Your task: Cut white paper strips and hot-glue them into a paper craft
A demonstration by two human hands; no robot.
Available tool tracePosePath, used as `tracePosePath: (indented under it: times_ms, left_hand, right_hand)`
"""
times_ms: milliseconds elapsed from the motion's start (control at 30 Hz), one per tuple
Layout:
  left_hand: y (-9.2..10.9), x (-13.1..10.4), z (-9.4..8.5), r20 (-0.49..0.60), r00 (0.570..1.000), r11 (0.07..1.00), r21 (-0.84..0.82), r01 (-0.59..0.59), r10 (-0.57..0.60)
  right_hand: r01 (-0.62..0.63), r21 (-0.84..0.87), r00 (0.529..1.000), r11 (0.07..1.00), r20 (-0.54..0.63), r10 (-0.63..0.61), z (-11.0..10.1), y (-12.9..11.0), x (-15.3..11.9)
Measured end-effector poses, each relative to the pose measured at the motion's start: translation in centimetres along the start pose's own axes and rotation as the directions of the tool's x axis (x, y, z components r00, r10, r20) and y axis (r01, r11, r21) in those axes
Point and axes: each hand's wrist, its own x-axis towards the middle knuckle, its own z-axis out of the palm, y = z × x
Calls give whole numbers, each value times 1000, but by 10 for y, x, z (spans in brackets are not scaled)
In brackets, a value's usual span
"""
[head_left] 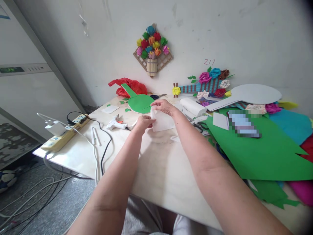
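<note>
Between my hands I hold a thin white sheet (162, 122), like tissue or crepe paper, above the table. My left hand (145, 123) pinches its lower left edge. At the top left corner, my right hand (163, 106) grips the same sheet with bent fingers. Just behind the hands lies a green round shape with a handle (140, 101), flat on the table and marked with several dark dots. To the left of my left hand rests a white glue gun (116, 123) with an orange trigger.
A yellow power strip (65, 133) with cables lines the left edge. Scissors (201, 128), a white paper roll (193, 107) and green sheets (259, 156) with a blurred phone (244, 124) lie right. Red plastic (132, 87) and paper flowers (205, 77) stand near the wall.
</note>
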Motion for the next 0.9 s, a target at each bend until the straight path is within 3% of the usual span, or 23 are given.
tracePosePath:
  times_ms: [233,400,900]
  left_hand:
    - [-5,-5,2,70,997,999,-30,-13,15]
    - [-8,-5,4,78,997,1000,-6,-14,14]
    - [-11,-3,4,168,986,1000,7,-8,6]
  right_hand:
    - [-23,-204,999,979,41,32,-13,-6,-4]
    - [-3,-285,1000,959,2,4,-14,-4,-4]
    - [9,-229,998,973,63,6,-19,0,-3]
